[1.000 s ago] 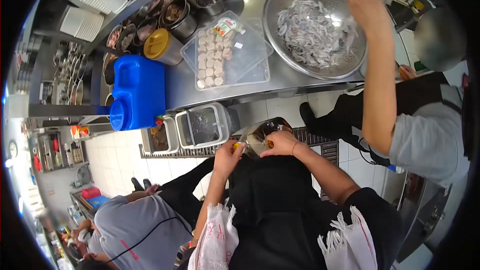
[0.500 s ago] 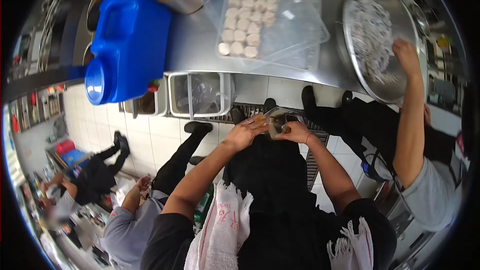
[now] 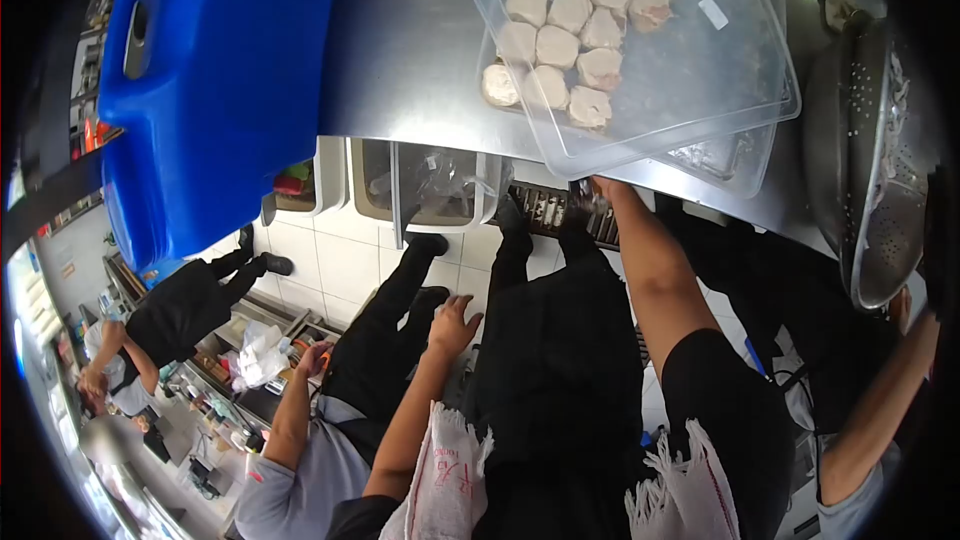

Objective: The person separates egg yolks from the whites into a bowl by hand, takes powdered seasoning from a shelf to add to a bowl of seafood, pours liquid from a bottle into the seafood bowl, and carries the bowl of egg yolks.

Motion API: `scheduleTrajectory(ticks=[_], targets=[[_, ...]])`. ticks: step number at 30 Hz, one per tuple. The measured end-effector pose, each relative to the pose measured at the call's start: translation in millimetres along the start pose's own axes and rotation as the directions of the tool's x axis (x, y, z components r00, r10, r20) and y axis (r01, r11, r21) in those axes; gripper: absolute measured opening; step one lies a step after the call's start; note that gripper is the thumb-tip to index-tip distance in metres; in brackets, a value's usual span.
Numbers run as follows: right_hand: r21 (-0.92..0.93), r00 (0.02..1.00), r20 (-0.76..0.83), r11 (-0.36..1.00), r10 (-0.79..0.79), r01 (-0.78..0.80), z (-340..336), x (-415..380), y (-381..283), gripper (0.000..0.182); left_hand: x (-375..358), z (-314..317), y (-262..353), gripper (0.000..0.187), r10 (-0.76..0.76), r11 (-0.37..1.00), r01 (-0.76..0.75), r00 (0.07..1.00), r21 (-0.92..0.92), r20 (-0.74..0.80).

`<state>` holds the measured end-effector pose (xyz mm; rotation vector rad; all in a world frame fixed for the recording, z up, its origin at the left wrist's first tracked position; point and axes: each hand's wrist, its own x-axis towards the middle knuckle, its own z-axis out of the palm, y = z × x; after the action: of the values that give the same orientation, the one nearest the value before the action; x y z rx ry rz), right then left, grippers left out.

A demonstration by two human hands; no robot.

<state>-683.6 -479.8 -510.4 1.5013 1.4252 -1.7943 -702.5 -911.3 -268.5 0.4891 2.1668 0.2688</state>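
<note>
My left hand [image 3: 455, 327] hangs low in front of my apron, fingers apart and holding nothing. Out ahead, my right hand [image 3: 606, 186] is at the steel counter's front edge, partly hidden by it. Its fingers close on a small clear container [image 3: 583, 190], of which only a shiny bit shows. Just above that hand, a large clear plastic lid [image 3: 700, 70] lies askew over a shallow clear tray [image 3: 745, 165]. Rows of pale round pieces [image 3: 570, 15], like scallops or dough portions, sit in the tray.
A big blue jug [image 3: 225, 70] stands on the counter [image 3: 400, 80] at left. Below are open bins [image 3: 345, 190], one with plastic bags. A perforated metal colander [image 3: 885, 200] is tilted at right beside a co-worker's arm [image 3: 880, 410]. Two other people work at left.
My left hand has let go of the clear container and dropped back. My right hand has moved forward to the counter edge. The view is nearer the counter, and the colander now appears tilted.
</note>
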Motion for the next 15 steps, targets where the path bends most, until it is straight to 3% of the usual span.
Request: scheduleTrajectory(ticks=[5, 8, 10, 12, 13, 14, 15], targets=[[-0.053, 0.996, -0.043, 0.995, -0.084, 0.081, 0.2, 38.0, -20.7, 0.041, -30.0, 40.0, -31.8, 0.047, -0.181, 0.972, 0.182, 0.983, -0.15, 0.021], [-0.233, 0.984, -0.053, 0.96, -0.172, 0.155, 1.4, 45.6, -10.0, 0.041, -36.9, 62.7, -37.1, 0.05, -0.225, 0.933, 0.243, 0.969, -0.264, 0.096], [-0.516, 0.925, -0.003, 0.793, -0.38, 0.324, 2.2, 57.4, 24.5, 0.042, -38.2, 71.1, -40.1, 0.051, -0.215, 0.939, 0.236, 0.971, -0.249, 0.106], [-0.762, 0.782, 0.114, 0.451, -0.613, 0.465, 7.4, 76.5, 76.1, 0.043, -32.8, 67.7, -38.0, 0.052, -0.179, 0.956, 0.2, 0.977, -0.216, 0.116], [-0.737, 0.849, 0.177, 0.505, -0.498, 0.45, 0.5, 13.2, 53.6, 0.042, -29.3, 63.4, -40.7, 0.052, -0.187, 0.956, 0.213, 0.972, -0.201, 0.141], [-0.771, 0.915, 0.309, 0.496, -0.259, 0.4, -9.0, -25.0, 39.7, 0.04, -22.2, 58.9, -44.8, 0.053, -0.194, 0.957, 0.222, 0.968, -0.187, 0.161], [-0.716, 0.945, 0.27, 0.617, -0.186, 0.326, -18.1, -73.0, 31.5, 0.04, -11.6, 51.1, -44.4, 0.053, -0.196, 0.958, 0.227, 0.965, -0.174, 0.177]])
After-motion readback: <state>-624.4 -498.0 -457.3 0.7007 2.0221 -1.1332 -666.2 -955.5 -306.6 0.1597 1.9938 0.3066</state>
